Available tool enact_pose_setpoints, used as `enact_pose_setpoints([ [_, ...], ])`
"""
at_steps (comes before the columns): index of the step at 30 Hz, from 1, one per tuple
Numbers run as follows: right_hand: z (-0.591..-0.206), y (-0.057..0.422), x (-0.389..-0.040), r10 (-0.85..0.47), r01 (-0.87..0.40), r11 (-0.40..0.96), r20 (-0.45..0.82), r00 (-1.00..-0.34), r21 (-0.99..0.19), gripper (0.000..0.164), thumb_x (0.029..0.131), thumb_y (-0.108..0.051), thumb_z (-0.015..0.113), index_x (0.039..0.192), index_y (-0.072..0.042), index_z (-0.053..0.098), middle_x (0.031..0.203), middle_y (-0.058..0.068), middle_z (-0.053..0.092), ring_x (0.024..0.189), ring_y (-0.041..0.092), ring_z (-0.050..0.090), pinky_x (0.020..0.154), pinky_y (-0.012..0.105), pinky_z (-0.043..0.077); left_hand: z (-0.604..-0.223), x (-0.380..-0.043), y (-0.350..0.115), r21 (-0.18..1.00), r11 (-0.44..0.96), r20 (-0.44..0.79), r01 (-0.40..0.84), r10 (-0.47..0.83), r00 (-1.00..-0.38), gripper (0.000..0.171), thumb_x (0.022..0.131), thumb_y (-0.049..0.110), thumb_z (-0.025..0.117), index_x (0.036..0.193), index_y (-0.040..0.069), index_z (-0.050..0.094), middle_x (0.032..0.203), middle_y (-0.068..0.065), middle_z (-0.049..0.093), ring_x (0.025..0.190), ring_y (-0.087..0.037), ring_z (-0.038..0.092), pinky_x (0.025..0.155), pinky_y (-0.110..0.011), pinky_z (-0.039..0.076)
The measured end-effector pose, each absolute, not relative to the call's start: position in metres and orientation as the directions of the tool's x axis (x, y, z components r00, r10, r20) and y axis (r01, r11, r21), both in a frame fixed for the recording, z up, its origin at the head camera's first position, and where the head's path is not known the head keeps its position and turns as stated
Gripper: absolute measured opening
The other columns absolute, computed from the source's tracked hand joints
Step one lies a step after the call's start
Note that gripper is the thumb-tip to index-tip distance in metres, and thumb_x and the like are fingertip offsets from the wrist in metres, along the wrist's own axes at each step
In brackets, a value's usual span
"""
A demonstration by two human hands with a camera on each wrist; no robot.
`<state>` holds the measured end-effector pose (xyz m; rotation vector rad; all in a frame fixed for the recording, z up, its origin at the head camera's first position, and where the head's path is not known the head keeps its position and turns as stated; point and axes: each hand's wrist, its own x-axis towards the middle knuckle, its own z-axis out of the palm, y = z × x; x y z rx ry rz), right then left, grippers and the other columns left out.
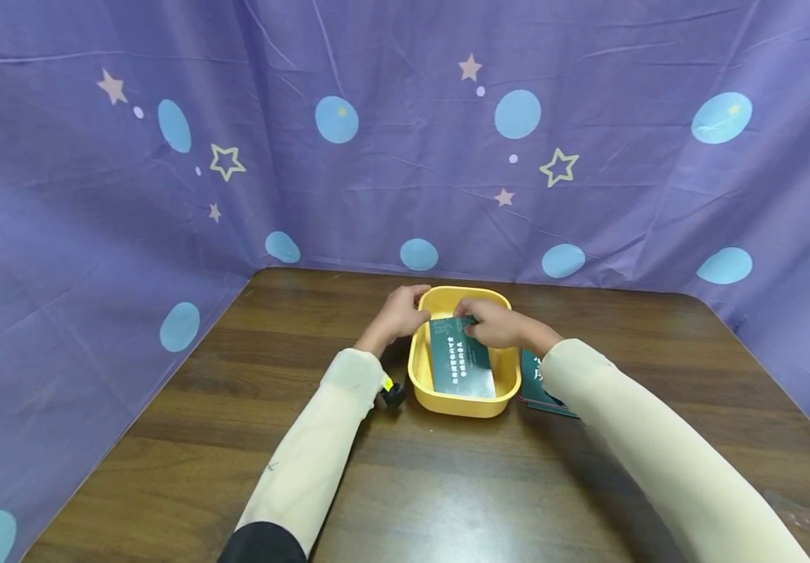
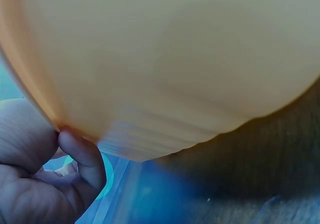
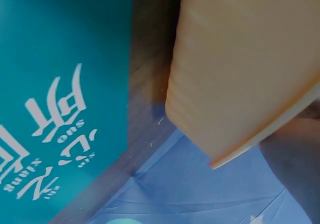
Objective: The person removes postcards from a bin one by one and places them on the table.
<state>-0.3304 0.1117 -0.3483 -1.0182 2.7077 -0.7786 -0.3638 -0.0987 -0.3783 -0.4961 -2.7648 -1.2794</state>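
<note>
A yellow plastic tub (image 1: 415, 374) stands on the table with a dark green booklet (image 1: 463, 367) inside it, white characters on its cover. My right hand (image 1: 495, 322) reaches over the tub's right rim and pinches the booklet's top edge. At the tub's far left rim, my left hand (image 1: 401, 314) grips the edge; the left wrist view shows the curled fingers (image 2: 85, 159) right at that rim. More green booklets (image 1: 535, 383) lie stacked just right of the tub, partly hidden under my right sleeve. In the right wrist view, the hand is mostly hidden behind the tub wall.
The brown wooden table (image 1: 320, 313) reaches back to a purple curtain (image 1: 391, 188) with stars and blue ovals, which also hangs along both sides. A small black object (image 1: 394, 395) with a yellow mark sits by my left cuff, left of the tub.
</note>
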Motion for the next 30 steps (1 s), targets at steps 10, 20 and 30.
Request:
enact_pose_setpoints([
  [10, -0.331, 0.131, -0.324, -0.486, -0.437, 0.611, 0.122, -0.865, -0.660, 0.022, 0.095, -0.008, 0.047, 0.117, -0.009, 0.049, 0.111, 0.010, 0.054, 0.100, 0.025, 0.051, 0.087, 0.041, 0.043, -0.376, -0.362, -0.099, 0.742, 0.602, 0.171, 0.294, 0.254, -0.952, 0.058, 0.081, 0.001, 0.060, 0.138, 0.002, 0.048, 0.109, -0.014, 0.062, 0.090, -0.020, 0.060, 0.072, -0.025, 0.053],
  [20, -0.305, 0.159, -0.321, -0.338, -0.400, 0.491, 0.254, -0.906, -0.773, 0.024, 0.098, -0.008, 0.041, 0.122, -0.005, 0.042, 0.106, 0.015, 0.051, 0.093, 0.027, 0.053, 0.084, 0.040, 0.043, -0.378, -0.363, -0.099, 0.747, 0.596, 0.166, 0.294, 0.261, -0.951, 0.058, 0.081, 0.001, 0.058, 0.138, 0.002, 0.048, 0.105, -0.013, 0.063, 0.087, -0.019, 0.059, 0.069, -0.025, 0.053],
  [30, -0.304, 0.206, -0.328, -0.220, -0.355, 0.599, 0.279, -0.935, -0.717, 0.026, 0.095, -0.009, 0.037, 0.120, -0.003, 0.040, 0.104, 0.016, 0.050, 0.092, 0.027, 0.051, 0.080, 0.038, 0.042, -0.376, -0.360, -0.100, 0.767, 0.578, 0.139, 0.278, 0.274, -0.952, 0.059, 0.082, 0.001, 0.057, 0.140, 0.005, 0.046, 0.106, -0.015, 0.063, 0.079, -0.018, 0.061, 0.065, -0.025, 0.054],
])
